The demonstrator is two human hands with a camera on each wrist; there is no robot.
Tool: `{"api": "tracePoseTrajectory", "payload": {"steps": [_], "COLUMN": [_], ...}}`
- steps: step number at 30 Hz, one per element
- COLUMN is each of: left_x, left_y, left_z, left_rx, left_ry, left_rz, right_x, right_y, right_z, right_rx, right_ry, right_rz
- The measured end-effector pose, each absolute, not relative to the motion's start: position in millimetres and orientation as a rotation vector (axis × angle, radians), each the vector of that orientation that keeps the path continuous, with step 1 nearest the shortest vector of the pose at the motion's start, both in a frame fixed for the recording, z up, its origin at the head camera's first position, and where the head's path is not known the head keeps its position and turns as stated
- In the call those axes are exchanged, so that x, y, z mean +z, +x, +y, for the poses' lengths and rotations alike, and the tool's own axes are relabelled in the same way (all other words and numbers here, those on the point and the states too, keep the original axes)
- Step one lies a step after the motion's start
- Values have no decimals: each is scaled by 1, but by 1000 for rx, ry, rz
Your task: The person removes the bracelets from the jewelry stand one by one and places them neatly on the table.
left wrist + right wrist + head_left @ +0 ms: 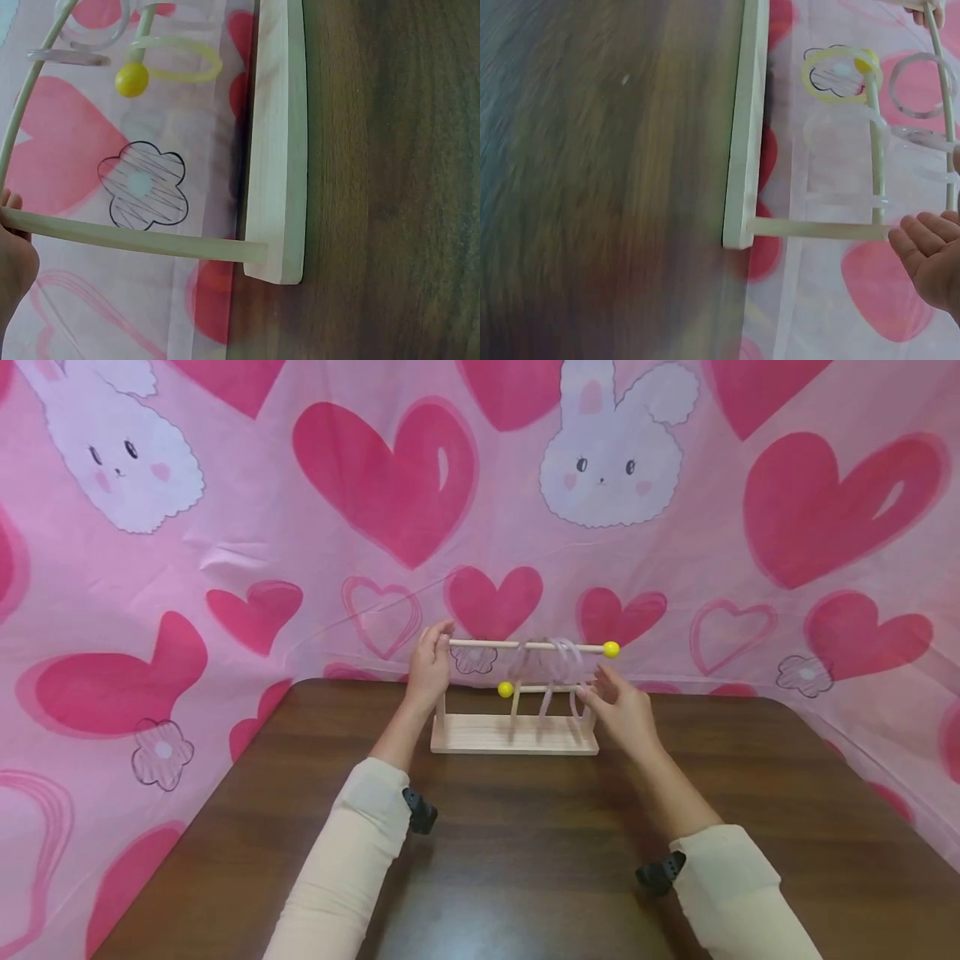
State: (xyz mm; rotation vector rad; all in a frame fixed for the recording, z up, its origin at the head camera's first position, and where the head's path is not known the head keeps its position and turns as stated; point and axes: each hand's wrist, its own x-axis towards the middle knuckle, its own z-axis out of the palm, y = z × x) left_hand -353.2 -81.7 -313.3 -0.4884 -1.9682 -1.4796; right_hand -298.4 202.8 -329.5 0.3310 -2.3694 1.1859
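Note:
A pale wooden rack (480,737) with two rods stands upright on the table. Its upper rod (487,644) ends in a yellow ball (611,649) at the right; the lower one has a yellow ball (506,690) at its left end. Clear and whitish rings (567,656) hang on both rods, and a yellow ring (805,79) hangs near the lower rod's ball. My left hand (430,668) grips the top of the left post. Beside the right post is my right hand (626,714), fingers extended; whether it touches the post is unclear.
The rack stands toward the far side of a dark brown wooden table (510,860). Behind the table hangs a pink cloth (510,527) with hearts and rabbits. A small black device (422,812) sits at the left wrist, another (660,874) at the right.

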Motion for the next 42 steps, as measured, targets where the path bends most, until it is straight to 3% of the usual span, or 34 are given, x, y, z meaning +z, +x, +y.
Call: {"api": "tracePoseTrajectory", "payload": {"steps": [4,20,42], "left_x": [-316,-319,-318], "left_y": [-354,-356,-356], "left_z": [-82,-83,-82], "left_rx": [-1481,-1496,-1513], "left_ry": [-509,-518,-504], "left_rz": [-1946,-1915,-1918], "right_x": [-328,-323,-318], "right_y": [-304,-317,-317], "right_z": [197,184,177], "right_rx": [1422,1450,1278], "right_ry": [304,73,97], "right_rz": [-2292,-2264,-2271]}}
